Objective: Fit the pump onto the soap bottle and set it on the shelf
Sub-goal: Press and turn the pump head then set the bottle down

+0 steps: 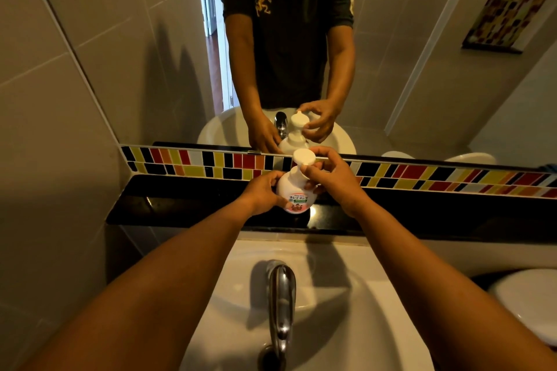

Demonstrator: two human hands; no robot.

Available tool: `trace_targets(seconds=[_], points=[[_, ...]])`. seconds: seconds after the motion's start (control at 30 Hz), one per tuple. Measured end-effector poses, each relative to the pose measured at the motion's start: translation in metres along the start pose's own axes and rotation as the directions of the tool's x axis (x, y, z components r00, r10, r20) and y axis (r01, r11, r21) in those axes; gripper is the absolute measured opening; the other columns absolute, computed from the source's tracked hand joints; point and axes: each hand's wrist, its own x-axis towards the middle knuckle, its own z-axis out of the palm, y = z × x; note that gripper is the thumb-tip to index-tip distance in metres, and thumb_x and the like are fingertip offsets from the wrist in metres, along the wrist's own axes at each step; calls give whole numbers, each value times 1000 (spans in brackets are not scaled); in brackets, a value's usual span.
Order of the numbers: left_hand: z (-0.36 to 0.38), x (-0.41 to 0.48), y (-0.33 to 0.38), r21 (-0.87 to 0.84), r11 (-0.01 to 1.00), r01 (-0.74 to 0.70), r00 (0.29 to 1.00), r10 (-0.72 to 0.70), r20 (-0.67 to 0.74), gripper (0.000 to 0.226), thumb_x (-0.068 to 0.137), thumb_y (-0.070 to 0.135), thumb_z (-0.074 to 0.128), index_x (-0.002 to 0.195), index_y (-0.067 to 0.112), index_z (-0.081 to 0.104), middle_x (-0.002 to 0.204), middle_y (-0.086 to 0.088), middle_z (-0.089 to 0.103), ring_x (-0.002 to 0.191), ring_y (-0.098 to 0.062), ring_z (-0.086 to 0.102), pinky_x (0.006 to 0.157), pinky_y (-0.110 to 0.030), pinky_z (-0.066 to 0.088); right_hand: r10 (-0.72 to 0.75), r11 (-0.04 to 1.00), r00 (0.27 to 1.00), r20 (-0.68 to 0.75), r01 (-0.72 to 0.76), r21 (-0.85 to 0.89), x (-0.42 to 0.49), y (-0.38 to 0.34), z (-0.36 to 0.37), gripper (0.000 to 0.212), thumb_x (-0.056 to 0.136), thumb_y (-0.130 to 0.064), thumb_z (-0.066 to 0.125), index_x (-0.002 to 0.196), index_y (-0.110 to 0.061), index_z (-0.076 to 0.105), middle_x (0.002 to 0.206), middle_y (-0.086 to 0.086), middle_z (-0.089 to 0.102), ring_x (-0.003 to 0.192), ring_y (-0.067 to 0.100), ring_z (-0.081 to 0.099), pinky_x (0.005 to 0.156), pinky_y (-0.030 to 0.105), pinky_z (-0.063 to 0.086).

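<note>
The foaming soap bottle (pixel 297 194) stands upright on the glossy black shelf (pixel 187 205) that runs under the mirror (pixel 391 54) and its strip of coloured mosaic tiles (pixel 437 179), directly behind the white basin (pixel 376 295) and the chrome tap (pixel 280 304). The left hand (pixel 265 194) is wrapped around the bottle's rounded body from the left, fingers curled against its side beside the printed label — a bracing hold, most likely there to stop the bottle turning or sliding on the slick stone. The right hand (pixel 328 173) is closed around the neck and collar just under the wide white pump (pixel 304 157), thumb on the near side and fingers round the back; that is where a screw collar would be turned, so the pump looks seated on the neck and the step in hand is probably tightening or a last check of it. Whether the threads are fully home cannot be told from here. The mirror repeats the grip from behind, showing the bottle squarely between both hands. With the bottle's base apparently resting on the shelf, the task seems close to done — what remains is likely only to finish the twist and let go without tipping it toward the basin
</note>
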Motion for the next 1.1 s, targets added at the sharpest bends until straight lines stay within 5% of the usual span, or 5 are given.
trace_targets(seconds=[0.6, 0.8, 1.1], points=[[-2, -5, 5, -38, 999, 7, 1000, -7, 13, 69, 68, 4, 83, 128, 19, 54, 130, -8, 62, 121, -27, 59, 99, -48, 52, 17, 1000, 999, -38, -16, 26, -5, 2, -3, 55, 85, -24, 73, 133, -21, 47, 108, 8, 68, 86, 24, 72, 72, 34, 62], [-6, -13, -2, -173, 984, 33, 999, -38, -27, 87, 67, -2, 82, 143, 13, 42, 139, -12, 55, 125, -29, 56, 100, -46, 51, 53, 999, 985, -162, -51, 16, -20, 25, -9, 44, 85, -20, 73, 125, -20, 52, 100, 18, 66, 87, 20, 67, 60, 15, 54], [1, -20, -15, -286, 957, 49, 990, -84, -111, 71, 68, -5, 80, 133, 6, 54, 128, -15, 64, 118, -29, 62, 100, -46, 51, 176, 983, 974, -143, -182, -27, -31, 71, -4, 68, 82, -16, 76, 143, -17, 46, 128, 10, 63, 117, 24, 59, 97, 39, 51]])
